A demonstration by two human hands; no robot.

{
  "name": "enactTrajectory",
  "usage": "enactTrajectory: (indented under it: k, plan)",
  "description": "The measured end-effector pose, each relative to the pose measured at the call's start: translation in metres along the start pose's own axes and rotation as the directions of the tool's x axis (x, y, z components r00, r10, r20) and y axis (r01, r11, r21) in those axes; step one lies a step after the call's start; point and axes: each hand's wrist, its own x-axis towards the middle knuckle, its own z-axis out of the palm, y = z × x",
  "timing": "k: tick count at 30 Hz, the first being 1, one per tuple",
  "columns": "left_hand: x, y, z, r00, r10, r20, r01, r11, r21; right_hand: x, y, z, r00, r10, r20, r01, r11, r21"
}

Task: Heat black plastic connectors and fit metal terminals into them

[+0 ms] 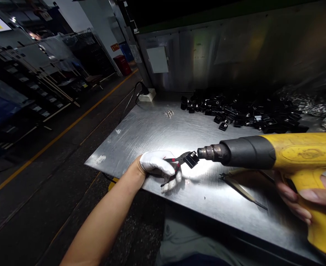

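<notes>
**Q:** What's the left hand doing?

**A:** The left hand [157, 168] wears a white glove [154, 163] and is clenched around the handles of a pair of pliers [176, 159], over the near edge of the steel table [135, 142].

**Q:** Where's the part?

**A:** A black plastic part [191, 160] is pinched in the pliers' tips, just ahead of the gloved fingers, so it's firmly in the grip and sits out on the far side of the hand.

**Q:** And the right hand?

**A:** The right hand [293, 195] is closed around the yellow grip of a heat gun [279, 153]. The gun's metal nozzle [210, 152] points straight at the part and ends just beside it. I can't tell whether they touch.

**Q:** Anything lying close by?

**A:** Tweezers [242, 190] lie on the table below the gun, toward the near edge, between the two hands.

**Q:** Farther off?

**A:** A few small silver pieces [168, 113] sit together toward the far edge. To their right, a heap of black parts [243, 118] runs along that edge, and a silver heap [315, 105] fills the far right corner. A power strip [146, 95] sits at the far left corner, in front of a steel panel [207, 55].
</notes>
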Motion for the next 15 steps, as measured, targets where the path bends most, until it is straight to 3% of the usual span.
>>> enactTrajectory:
  k: [7, 15]
  plan:
    - [0.000, -0.001, 0.000, 1.000, 0.023, -0.017, -0.022, 1.000, 0.015, -0.003, -0.004, 0.009, 0.999, 0.013, 0.036, -0.011, 0.998, -0.063]
    - [0.000, 0.000, 0.000, 1.000, 0.027, -0.006, -0.027, 1.000, 0.016, 0.003, 0.002, -0.013, 0.983, 0.005, 0.182, 0.009, 0.997, -0.078]
